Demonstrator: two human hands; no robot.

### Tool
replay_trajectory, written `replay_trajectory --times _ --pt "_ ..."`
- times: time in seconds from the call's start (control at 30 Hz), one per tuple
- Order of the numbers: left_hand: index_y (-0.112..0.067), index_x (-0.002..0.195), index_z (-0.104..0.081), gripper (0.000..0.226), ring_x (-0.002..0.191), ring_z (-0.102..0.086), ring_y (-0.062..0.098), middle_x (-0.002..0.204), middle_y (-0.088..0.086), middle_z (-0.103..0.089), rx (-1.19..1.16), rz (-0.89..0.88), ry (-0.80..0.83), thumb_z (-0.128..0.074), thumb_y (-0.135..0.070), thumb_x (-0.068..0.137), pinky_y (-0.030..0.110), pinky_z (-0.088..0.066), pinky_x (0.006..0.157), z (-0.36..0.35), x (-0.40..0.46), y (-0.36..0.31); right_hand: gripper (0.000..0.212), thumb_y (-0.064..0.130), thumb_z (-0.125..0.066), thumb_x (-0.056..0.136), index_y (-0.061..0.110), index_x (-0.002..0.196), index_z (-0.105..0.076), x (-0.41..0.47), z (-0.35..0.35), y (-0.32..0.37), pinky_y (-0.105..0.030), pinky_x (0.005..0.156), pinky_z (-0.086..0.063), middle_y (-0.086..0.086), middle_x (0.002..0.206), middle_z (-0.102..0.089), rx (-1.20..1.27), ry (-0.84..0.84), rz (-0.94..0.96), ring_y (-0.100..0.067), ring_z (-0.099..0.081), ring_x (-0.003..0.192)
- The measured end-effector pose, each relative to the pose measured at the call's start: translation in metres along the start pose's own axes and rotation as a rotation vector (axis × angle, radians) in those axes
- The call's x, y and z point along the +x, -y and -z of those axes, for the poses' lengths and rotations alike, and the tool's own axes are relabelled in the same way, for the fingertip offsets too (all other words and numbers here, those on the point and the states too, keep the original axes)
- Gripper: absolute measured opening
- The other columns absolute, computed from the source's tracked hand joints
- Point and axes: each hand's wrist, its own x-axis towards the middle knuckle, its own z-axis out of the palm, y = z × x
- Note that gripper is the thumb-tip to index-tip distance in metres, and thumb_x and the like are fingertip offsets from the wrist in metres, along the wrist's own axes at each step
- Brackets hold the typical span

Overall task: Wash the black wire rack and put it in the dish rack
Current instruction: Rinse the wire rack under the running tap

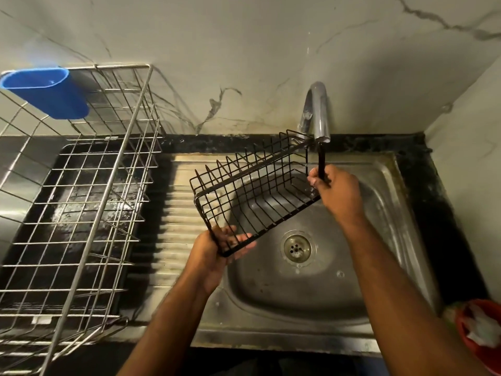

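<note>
**A:** What worries you here?

**B:** Mostly the grip. The black wire rack [254, 191] hangs tilted over the sink [393, 185], its far end right under the tap [317, 112], and I judge it to be wet, so thin wires could slide through wet fingers and drop into the basin. That far end also sits very close to the spout (it may even touch; I cannot tell), so a careless turn could knock it.

**A:** And the hands?

**B:** They are well apart, one at each end. The left hand [217, 251] cups the near lower corner from beneath, fingers curled round the bottom wires. The right hand [336, 191] clamps the black upright bar at the far end, just below the spout.

**A:** Anything about the move to come?

**B:** The dish rack [89, 191] stands on the worktop to the left, beyond the ribbed drainboard [173, 213], with a blue cup [48, 90] hooked on its back rim. Swinging a long frame across could snag wire on wire, or clip that cup.
</note>
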Motion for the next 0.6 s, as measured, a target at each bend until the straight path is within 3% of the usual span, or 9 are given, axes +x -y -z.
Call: replay_trajectory --times 0.1,0.17,0.27,0.43,0.6 --pt "0.008 0.121 -0.053 0.038 0.09 -0.073 0.049 0.105 0.036 -0.07 0.018 0.025 0.03 -0.029 -0.001 0.093 0.051 -0.057 0.085 -0.002 0.004 0.004 0.015 0.011 -0.069 0.091 0.015 0.105 -0.07 -0.006 0.014 -0.005 0.002 0.064 -0.039 0.013 0.095 -0.065 -0.019 -0.003 0.026 0.008 -0.056 0.082" --pt "0.006 0.119 -0.054 0.042 0.089 -0.073 0.049 0.103 0.035 -0.071 0.032 0.041 0.047 -0.035 0.0 0.082 0.053 -0.053 0.094 -0.004 0.004 0.007 0.016 0.01 -0.069 0.091 0.015 0.106 -0.07 -0.012 0.022 -0.01 0.002 0.069 -0.042 0.01 0.098 -0.068 0.037 -0.008 0.016 0.01 -0.059 0.084" --pt "0.005 0.117 -0.055 0.052 0.09 -0.073 0.048 0.102 0.035 -0.071 0.032 0.05 0.059 -0.042 -0.005 0.068 0.052 -0.053 0.091 -0.005 0.005 0.012 0.016 0.01 -0.068 0.092 0.014 0.107 -0.07 -0.024 0.027 -0.018 0.001 0.077 -0.044 0.007 0.102 -0.071 0.083 -0.022 0.01 0.003 -0.065 0.092" --pt "0.002 0.121 -0.055 0.049 0.095 -0.073 0.047 0.105 0.033 -0.072 0.08 0.03 0.042 -0.043 -0.005 0.074 0.058 -0.047 0.105 -0.009 0.004 0.014 0.014 0.011 -0.067 0.093 0.019 0.105 -0.069 -0.031 0.033 -0.024 -0.022 0.091 -0.052 0.007 0.105 -0.072 0.12 -0.038 -0.019 -0.005 -0.067 0.102" --pt "-0.003 0.112 -0.061 0.028 0.093 -0.075 0.04 0.099 0.029 -0.074 0.128 -0.045 0.058 -0.037 -0.01 0.1 0.058 -0.043 0.111 -0.009 0.003 0.011 0.017 0.008 -0.068 0.091 0.019 0.104 -0.071 -0.029 0.033 -0.022 -0.005 0.081 -0.049 0.013 0.101 -0.072 0.177 -0.042 -0.059 0.013 -0.063 0.095"
